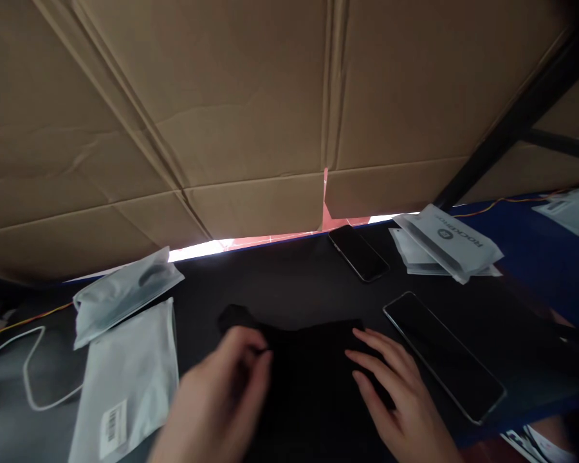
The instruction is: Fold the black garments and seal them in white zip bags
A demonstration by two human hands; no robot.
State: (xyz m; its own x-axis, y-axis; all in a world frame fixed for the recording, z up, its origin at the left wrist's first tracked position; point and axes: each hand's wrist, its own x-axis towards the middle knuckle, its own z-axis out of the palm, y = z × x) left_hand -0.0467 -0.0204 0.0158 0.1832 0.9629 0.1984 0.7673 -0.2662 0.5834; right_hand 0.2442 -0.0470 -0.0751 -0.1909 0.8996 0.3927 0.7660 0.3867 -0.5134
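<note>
Short of the far edge of the table [284, 289], the left hand [212, 392] pinches the cloth [309, 386]; the right hand [398, 389] spreads open over it. I'd use light, even tension.

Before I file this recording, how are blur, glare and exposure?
Head view: left hand blurred, right hand clearer; head view: glare whitens parts of the gap below the cardboard; head view: black fabric nearly merges with the dark tabletop.
</note>
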